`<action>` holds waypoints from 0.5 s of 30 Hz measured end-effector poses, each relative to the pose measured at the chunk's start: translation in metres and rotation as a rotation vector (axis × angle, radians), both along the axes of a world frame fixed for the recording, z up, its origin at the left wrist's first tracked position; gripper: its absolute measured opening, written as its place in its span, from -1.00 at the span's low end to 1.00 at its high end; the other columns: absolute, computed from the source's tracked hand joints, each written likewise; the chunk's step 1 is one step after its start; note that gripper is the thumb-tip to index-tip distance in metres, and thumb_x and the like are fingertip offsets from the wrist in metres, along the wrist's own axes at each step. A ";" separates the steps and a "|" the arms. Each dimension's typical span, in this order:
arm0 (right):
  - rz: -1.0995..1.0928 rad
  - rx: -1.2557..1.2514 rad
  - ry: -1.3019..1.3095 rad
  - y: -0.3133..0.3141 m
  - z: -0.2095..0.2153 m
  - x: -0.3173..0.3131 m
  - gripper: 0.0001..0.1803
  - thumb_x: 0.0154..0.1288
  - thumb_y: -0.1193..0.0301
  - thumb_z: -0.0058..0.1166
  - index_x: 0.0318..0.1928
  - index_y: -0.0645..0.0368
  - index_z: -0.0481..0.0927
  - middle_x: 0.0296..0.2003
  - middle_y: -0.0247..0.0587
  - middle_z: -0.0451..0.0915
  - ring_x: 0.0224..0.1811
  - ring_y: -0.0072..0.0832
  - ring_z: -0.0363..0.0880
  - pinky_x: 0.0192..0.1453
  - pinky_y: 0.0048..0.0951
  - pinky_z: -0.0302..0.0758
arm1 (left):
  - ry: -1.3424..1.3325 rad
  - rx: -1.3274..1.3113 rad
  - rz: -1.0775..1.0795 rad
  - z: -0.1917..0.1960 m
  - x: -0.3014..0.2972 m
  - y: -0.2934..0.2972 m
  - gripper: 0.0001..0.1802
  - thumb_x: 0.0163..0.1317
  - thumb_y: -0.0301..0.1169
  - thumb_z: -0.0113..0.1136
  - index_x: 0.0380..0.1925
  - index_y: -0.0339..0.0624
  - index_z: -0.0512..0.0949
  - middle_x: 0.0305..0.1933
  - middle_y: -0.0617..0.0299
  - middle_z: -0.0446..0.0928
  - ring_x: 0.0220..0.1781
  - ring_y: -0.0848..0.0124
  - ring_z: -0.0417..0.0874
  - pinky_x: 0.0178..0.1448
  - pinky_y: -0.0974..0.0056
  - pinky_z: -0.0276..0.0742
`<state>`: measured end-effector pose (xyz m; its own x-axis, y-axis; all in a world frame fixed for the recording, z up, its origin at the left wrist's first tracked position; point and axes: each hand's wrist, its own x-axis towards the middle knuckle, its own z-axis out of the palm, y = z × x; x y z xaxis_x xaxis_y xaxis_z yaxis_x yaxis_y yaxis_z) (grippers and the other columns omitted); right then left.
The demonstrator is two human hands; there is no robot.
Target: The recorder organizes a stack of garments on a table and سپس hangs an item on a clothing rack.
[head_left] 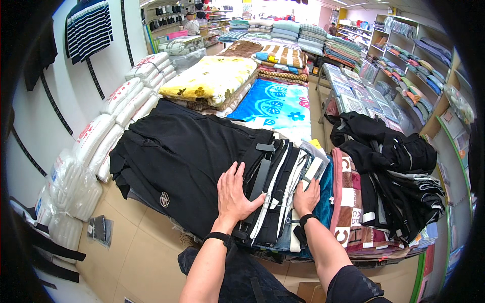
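Folded black-and-white cloth garments (269,217) run near-to-far; black fabric (187,146) alongside bears a pale logo (164,200). Left grip (235,196) is spread apart; right grip's (306,198) closure is unclear.

The black trousers (187,146) are showing smooth, matt cloth, while the black hanger (260,179) is looking like plastic and the thin wire (273,204) like shiny metal. The yellow blanket (214,73) is appearing plush; the clear wrapping (76,177) is gleaming, glossy plastic; the floor tiles (108,252) are looking smooth.
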<state>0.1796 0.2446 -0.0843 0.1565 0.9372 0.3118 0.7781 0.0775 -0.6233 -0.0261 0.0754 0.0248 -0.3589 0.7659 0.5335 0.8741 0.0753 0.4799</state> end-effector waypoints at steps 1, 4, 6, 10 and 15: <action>0.000 0.001 -0.001 0.000 0.001 0.000 -0.23 0.47 0.06 0.14 0.50 0.31 0.40 0.56 0.20 0.34 0.63 0.08 0.23 0.70 0.02 0.10 | -0.001 0.000 0.000 0.000 0.000 0.000 0.21 0.03 0.13 0.53 0.60 -0.25 0.23 0.61 -0.19 0.24 0.63 -0.13 0.24 0.72 -0.16 0.04; -0.005 0.004 -0.004 0.001 -0.001 0.001 -0.23 0.47 0.06 0.14 0.50 0.31 0.40 0.56 0.20 0.34 0.63 0.09 0.23 0.69 0.02 0.11 | 0.004 0.005 -0.002 0.000 0.001 0.001 0.21 0.03 0.13 0.54 0.60 -0.25 0.23 0.61 -0.19 0.24 0.62 -0.13 0.24 0.71 -0.16 0.05; -0.005 0.006 -0.004 0.001 -0.001 0.000 -0.23 0.47 0.06 0.14 0.50 0.31 0.40 0.56 0.20 0.34 0.63 0.09 0.23 0.69 0.02 0.11 | 0.002 0.004 -0.001 0.000 0.000 0.000 0.22 0.03 0.13 0.54 0.60 -0.24 0.22 0.61 -0.19 0.24 0.62 -0.13 0.24 0.71 -0.16 0.05; -0.003 0.002 0.002 0.001 -0.001 -0.001 -0.23 0.47 0.05 0.14 0.50 0.30 0.41 0.56 0.20 0.34 0.63 0.09 0.23 0.69 0.03 0.11 | 0.011 -0.008 0.008 -0.001 0.000 0.000 0.22 0.04 0.14 0.54 0.60 -0.24 0.22 0.61 -0.19 0.23 0.62 -0.13 0.24 0.71 -0.16 0.05; -0.003 0.004 0.001 0.001 -0.002 0.000 -0.23 0.47 0.05 0.14 0.50 0.30 0.41 0.56 0.21 0.34 0.64 0.09 0.23 0.69 0.03 0.11 | 0.009 -0.002 0.008 0.000 0.000 -0.001 0.22 0.04 0.14 0.54 0.60 -0.23 0.22 0.61 -0.18 0.23 0.63 -0.13 0.23 0.71 -0.16 0.06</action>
